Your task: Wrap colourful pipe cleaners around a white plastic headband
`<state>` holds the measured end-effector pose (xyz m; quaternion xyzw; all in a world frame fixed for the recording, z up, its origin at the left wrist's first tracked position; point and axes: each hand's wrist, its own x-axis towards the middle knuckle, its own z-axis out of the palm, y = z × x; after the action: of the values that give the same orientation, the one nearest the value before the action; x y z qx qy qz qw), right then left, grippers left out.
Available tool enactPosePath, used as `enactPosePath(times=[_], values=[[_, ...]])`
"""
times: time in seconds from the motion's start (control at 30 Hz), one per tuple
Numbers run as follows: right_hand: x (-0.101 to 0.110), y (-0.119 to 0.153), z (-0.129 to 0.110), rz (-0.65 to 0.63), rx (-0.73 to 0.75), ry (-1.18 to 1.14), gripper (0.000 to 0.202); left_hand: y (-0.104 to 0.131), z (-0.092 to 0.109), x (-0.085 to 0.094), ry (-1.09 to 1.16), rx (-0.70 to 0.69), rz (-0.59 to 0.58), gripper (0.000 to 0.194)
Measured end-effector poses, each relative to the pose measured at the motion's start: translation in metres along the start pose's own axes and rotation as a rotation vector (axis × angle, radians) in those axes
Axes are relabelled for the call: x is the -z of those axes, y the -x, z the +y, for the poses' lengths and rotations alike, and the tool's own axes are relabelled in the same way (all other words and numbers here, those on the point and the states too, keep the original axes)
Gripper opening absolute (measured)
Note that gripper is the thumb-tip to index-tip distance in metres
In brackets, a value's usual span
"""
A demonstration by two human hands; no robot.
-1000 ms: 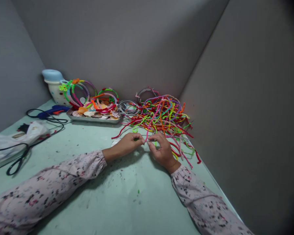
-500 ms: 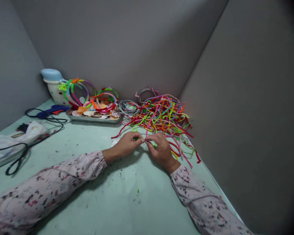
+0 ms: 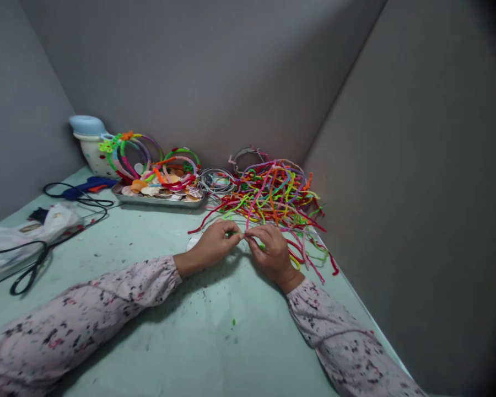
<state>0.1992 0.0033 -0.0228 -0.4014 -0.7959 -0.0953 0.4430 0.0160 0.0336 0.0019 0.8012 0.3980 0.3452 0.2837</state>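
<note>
My left hand and my right hand meet fingertip to fingertip above the table. Both pinch what looks like a fuzzy pipe cleaner, mostly hidden by the fingers. Bits of green show inside each hand, and a pink pipe cleaner rises from where the fingertips meet towards the heap behind. Just beyond the hands lies a tangled heap of colourful pipe cleaners. Red and yellow loops lie beside my right hand, partly covered by it.
A metal tray at the back holds shells or disc-like pieces and colourful wrapped headbands. Grey wire coils lie beside it. Further left are a blue-lidded container, a blue tool, a black cable and a white plastic bag.
Almost nothing differs. My left hand has shifted very slightly upward, while both hands keep their pinch at the same spot.
</note>
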Motion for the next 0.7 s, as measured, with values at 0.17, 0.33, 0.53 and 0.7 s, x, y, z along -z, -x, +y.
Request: enactPosePath(times=[0.17, 0.33, 0.53, 0.7], values=[[0.0, -0.0006, -0.0002, 0.003, -0.006, -0.009, 0.011, 0.0012, 0.0004, -0.0004, -0.034, -0.006, 0.021, 0.017], [-0.0003, -0.0007, -0.0007, -0.009, -0.019, -0.01, 0.01, 0.0023, 0.0011, 0.0, -0.066, -0.029, 0.038, 0.016], [-0.0004, -0.0003, -0.001, -0.035, -0.052, -0.042, 0.01, 0.003, 0.0015, 0.0008, -0.107, -0.064, 0.042, 0.016], [0.0003, -0.0018, -0.0023, -0.049, -0.073, -0.065, 0.01, 0.0037, 0.0019, 0.0011, -0.15, -0.105, 0.065, 0.014]])
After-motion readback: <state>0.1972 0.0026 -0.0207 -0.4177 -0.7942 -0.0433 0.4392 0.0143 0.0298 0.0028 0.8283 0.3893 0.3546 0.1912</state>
